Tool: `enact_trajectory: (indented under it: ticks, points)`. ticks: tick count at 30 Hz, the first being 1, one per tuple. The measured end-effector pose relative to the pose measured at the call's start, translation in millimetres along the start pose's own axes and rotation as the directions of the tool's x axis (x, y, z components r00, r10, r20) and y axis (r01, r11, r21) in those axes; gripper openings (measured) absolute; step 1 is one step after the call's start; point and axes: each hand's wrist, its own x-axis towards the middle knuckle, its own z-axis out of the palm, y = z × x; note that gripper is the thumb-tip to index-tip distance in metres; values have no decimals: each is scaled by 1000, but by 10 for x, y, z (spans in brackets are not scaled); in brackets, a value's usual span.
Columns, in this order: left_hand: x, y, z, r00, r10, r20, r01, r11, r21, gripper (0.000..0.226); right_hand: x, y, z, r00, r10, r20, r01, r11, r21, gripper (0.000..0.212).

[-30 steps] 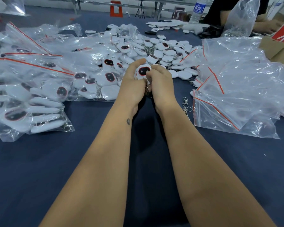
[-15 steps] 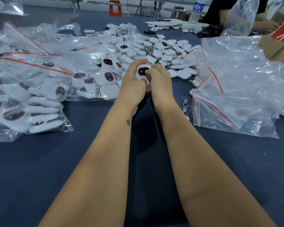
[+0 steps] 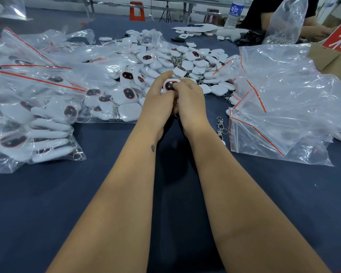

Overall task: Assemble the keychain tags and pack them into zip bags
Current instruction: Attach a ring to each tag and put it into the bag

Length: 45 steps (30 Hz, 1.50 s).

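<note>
Presently, item in hand: one white keychain tag (image 3: pixel 170 85), dark oval face ringed in red, facing the camera. It is sitting at the fingertips of both hands, pinched from either side, just above the dark blue table (image 3: pixel 47 213) at centre view.

Grip, left hand (image 3: pixel 158 99): fingers are curling round the tag's left edge, thumb reaching up at 12 o'clock of the tag; holding the tag.

Grip, right hand (image 3: pixel 191 101): fingertips are pinching the tag's right and lower edge from 4 o'clock; holding the tag. Something metallic seems to be hanging between the palms at 6 o'clock of the tag, probably its clasp, though it is largely hidden.

Key relation: the tag's long axis is running roughly 12 to 6, with the attachment end pointing down into the gap between the hands. Both hands are equally near; neither is free. By my judgement the fitting of clasp to tag is under way, not finished.

Pose: both forearms are reaching forward side by side, wrists nearly touching.

Stock nearby:
- loose tags (image 3: pixel 195 60), heaped at 12 o'clock of the hands;
- filled zip bags (image 3: pixel 47 119), at 9 o'clock;
- empty zip bags (image 3: pixel 283 107), at 3 o'clock, the likelier destination;
- spare metal clasps (image 3: pixel 220 127), lying at 4 o'clock, just beside the right wrist.
</note>
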Motion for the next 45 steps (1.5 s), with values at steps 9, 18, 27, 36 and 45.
enact_trajectory:
  ticks: [9,18,27,36,45]
  points:
    - [18,29,-2,1000,3,-5,-4,990,-143,30,25,14,10,998,-7,55,8,1000,-19,17]
    - [3,54,5,994,-52,-95,29,975,-222,28,13,15,32,997,-18,81,21,999,-46,15]
    - [-30,59,9,991,-20,-136,-6,982,-190,10,-34,-61,-3,996,0,89,-4,999,50,8]
    - [-24,16,19,987,33,-160,-52,992,-115,12,-27,-65,-11,997,21,70,-29,994,110,15]
    - [-43,34,61,993,30,-110,-48,986,-161,18,-17,-67,-16,992,113,55,-124,956,267,11]
